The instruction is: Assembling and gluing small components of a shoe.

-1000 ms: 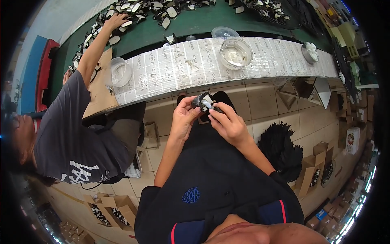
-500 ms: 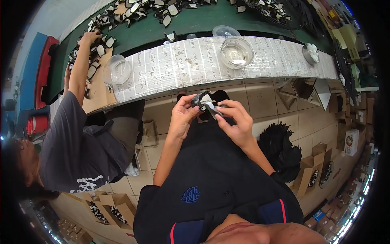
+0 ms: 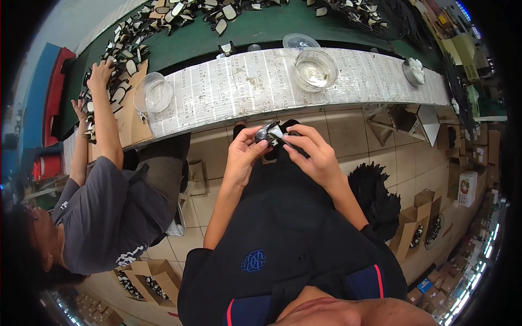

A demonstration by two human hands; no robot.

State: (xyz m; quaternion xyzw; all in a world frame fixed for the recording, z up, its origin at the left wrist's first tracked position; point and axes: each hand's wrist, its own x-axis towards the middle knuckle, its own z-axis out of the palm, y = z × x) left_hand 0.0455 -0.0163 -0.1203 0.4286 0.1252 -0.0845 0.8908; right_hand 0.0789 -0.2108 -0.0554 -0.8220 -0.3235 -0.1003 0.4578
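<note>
A small black piece with a white inner face, which looks like a shoe upper, is held in front of my chest, off the near edge of the table. My left hand grips its left side between thumb and fingers. On its right, my right hand pinches the edge with thumb and fingertips. Part of the piece is hidden behind the fingers.
A covered ledge runs ahead, bearing clear round tubs and a small cup. Similar pieces lie heaped on the green table. At left a co-worker reaches among them. Cardboard boxes stand on the floor.
My right fingers have shifted slightly on the black flap, and more white inner face shows. The co-worker's arms have moved left over the pieces, with both hands now visible.
</note>
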